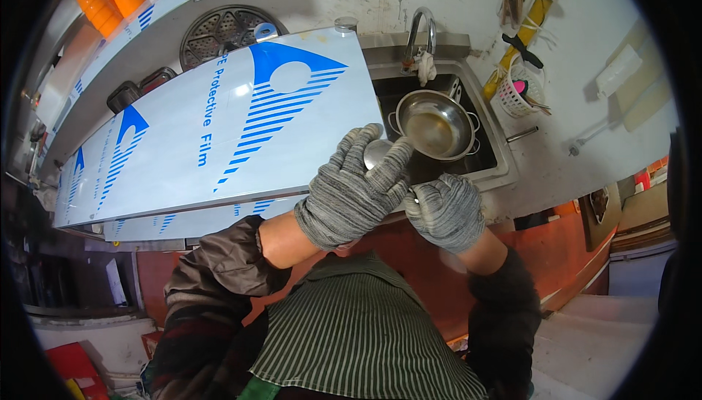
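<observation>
My left hand (355,195), in a grey striped knit glove, is closed around a shiny, rounded metal utensil (377,153) that looks like the bowl of a ladle. Its rounded face shows between my fingers and thumb; the rest is covered. Close beside it, my gloved right hand (447,213) has its fingers curled round something narrow, mostly hidden, possibly the same utensil's handle. Just beyond both hands, a two-handled steel pan (439,123) with some cloudy liquid sits in the sink (488,153).
A curved faucet (420,27) with a cloth tied at its spout rises behind the sink. Left of it lies a large panel (183,137) under blue-and-white protective film. A round perforated steamer plate (219,31) leans behind. A white basket (519,93) hangs at right.
</observation>
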`<state>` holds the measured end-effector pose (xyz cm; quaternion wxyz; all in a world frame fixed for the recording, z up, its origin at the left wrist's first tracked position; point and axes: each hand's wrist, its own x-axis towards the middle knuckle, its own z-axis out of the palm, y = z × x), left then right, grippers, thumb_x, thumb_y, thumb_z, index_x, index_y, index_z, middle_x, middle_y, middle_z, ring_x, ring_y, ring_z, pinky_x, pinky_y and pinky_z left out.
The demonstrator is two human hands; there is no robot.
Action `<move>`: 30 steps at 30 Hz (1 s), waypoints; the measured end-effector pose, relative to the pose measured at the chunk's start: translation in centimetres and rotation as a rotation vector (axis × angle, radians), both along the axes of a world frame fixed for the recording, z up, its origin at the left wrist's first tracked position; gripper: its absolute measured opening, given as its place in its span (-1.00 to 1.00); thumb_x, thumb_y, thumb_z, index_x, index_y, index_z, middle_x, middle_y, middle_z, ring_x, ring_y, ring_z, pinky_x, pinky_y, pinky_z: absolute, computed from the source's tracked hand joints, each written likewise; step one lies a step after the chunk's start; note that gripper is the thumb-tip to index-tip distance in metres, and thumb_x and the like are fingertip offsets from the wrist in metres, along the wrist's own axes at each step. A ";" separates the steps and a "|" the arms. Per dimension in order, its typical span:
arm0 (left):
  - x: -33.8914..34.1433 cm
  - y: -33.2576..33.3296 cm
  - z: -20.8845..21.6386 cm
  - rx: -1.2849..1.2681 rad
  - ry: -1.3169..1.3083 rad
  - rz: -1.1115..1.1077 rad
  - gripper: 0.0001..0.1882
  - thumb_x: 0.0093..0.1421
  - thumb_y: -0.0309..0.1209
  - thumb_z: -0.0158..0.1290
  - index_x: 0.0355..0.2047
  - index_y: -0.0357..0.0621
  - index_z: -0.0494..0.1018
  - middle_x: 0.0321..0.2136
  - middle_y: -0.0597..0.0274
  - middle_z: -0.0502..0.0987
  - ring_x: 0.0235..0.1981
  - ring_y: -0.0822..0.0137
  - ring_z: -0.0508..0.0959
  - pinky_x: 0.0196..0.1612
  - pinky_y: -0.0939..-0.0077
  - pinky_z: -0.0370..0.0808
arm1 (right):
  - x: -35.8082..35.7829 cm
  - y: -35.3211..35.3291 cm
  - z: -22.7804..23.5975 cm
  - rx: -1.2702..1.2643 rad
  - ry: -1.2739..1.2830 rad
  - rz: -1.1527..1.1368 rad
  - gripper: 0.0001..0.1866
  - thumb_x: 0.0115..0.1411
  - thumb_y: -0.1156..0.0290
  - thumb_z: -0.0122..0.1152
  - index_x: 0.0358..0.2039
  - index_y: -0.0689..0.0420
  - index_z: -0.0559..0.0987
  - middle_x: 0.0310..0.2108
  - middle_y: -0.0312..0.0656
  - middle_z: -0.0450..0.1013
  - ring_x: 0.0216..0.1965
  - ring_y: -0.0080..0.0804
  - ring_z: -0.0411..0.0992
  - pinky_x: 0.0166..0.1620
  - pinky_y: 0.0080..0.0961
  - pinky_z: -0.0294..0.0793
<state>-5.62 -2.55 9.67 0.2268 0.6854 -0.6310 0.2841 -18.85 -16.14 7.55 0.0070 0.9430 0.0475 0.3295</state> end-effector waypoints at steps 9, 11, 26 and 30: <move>-0.2 0.0 -0.4 0.109 0.057 0.043 -0.78 -0.14 -0.34 0.20 -0.38 0.09 0.56 -0.07 0.21 0.47 -0.09 -0.03 0.49 -0.17 0.23 0.56 | 0.9 0.0 -1.3 0.070 -0.162 0.032 -0.71 -0.01 0.24 0.27 -0.68 0.04 0.37 -0.79 -0.27 0.25 -0.73 -0.33 0.28 -0.64 -0.38 0.27; -0.3 0.0 -0.2 0.106 0.072 0.056 -0.75 -0.14 -0.35 0.20 -0.36 0.06 0.56 -0.06 0.20 0.47 -0.09 -0.03 0.49 -0.15 0.22 0.55 | 0.8 0.2 -1.3 0.077 -0.168 0.014 -0.71 -0.01 0.24 0.27 -0.67 0.04 0.37 -0.79 -0.28 0.25 -0.73 -0.34 0.27 -0.64 -0.39 0.26; -2.9 4.3 -6.1 0.011 0.530 -0.122 -0.61 0.04 -0.46 0.20 -0.13 -0.23 0.35 -0.23 0.09 0.45 -0.18 0.24 0.45 -0.05 0.33 0.36 | 1.3 2.4 -3.9 0.404 -0.397 -0.092 -0.75 -0.13 0.40 0.37 -0.38 0.13 0.55 -0.40 -0.17 0.53 -0.42 -0.21 0.48 -0.32 -0.37 0.46; -1.9 2.7 -8.1 -0.154 1.061 -0.013 -0.55 0.11 -0.48 0.16 -0.01 -0.27 0.29 -0.15 0.14 0.44 -0.10 0.34 0.41 0.02 0.43 0.31 | 1.9 2.5 -3.8 0.468 -0.408 -0.074 -0.76 -0.12 0.44 0.35 -0.38 0.13 0.54 -0.40 -0.19 0.53 -0.41 -0.22 0.48 -0.33 -0.37 0.46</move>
